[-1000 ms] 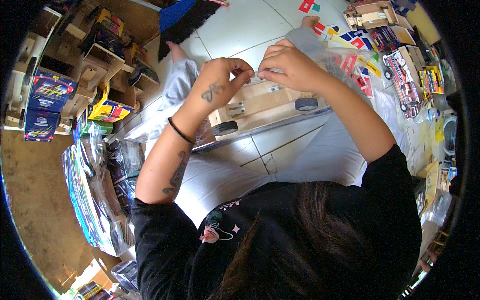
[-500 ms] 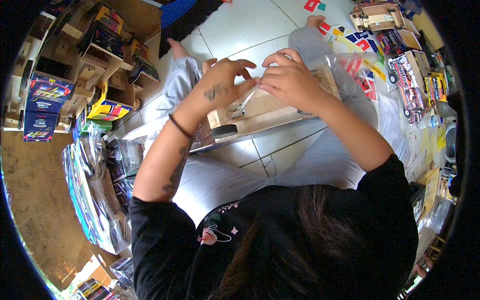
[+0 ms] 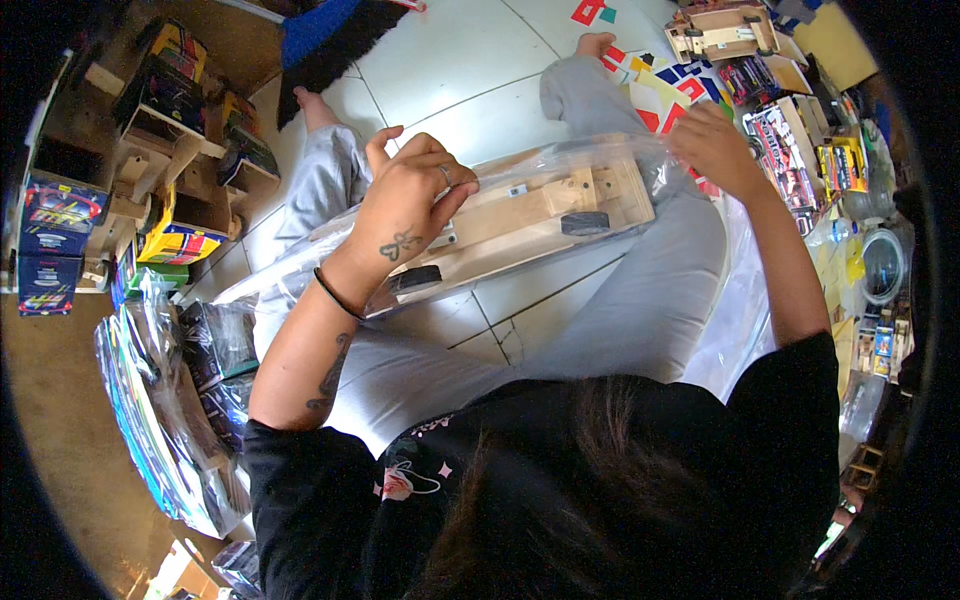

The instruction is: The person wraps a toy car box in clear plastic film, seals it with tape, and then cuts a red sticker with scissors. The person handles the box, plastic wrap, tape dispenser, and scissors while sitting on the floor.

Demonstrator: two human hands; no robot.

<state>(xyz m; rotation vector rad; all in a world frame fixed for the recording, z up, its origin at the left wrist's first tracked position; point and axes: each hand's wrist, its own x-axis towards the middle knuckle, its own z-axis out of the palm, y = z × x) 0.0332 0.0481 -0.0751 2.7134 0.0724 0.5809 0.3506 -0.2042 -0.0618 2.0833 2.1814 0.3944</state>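
Between my legs lies a wooden toy vehicle (image 3: 520,235), with bare wooden parts and black wheels showing. A clear plastic bag (image 3: 570,152) covers it and stretches past both ends. My left hand (image 3: 420,195) is over its left half, thumb and forefinger pinched together on the bag's film. At the right end of the bag, my right hand (image 3: 718,150) has its fingers bent around the gathered plastic; the fingertips are partly hidden and slightly blurred.
Toy trucks (image 3: 180,225) are stacked at the left, above a pile of plastic-wrapped packages (image 3: 165,420). Coloured cut-outs (image 3: 655,95) are scattered beyond my right foot. More toy vehicles (image 3: 785,160) stand at the right, near a clear round container (image 3: 883,265). A dark-bristled broom (image 3: 345,60) lies far left.
My hands were close together above the toy; now they are apart. The right hand has moved right to the bag's end, and the plastic is drawn across the toy.
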